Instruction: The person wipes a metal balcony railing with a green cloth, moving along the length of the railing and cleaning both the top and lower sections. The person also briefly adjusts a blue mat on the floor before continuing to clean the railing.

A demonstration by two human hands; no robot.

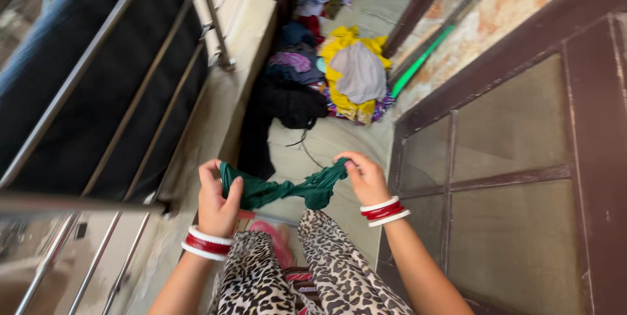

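- My left hand (217,201) has its grip closed around one end of a dark green cloth (284,188), fingers curled over the bunched fabric.
- My right hand (366,178) pinches the other end of the same cloth between thumb and fingertips, so that grip is narrow and holding fabric too.
- The green cloth is twisted into a rope between my two hands and sags slightly in the middle, held in the air above the floor (339,142) and in front of my leopard-print garment (326,269).
- Both of my wrists carry red and white bangles (384,212).
- To my left runs a metal railing (98,54), with dark fabric showing behind its bars.
- Farther ahead on the floor lies a pile of clothes (326,73): a yellow piece with a grey one on top, and dark pieces beside it.
- To my right stands a brown-framed door (522,171), and a green stick (418,60) leans along the wall beyond it.
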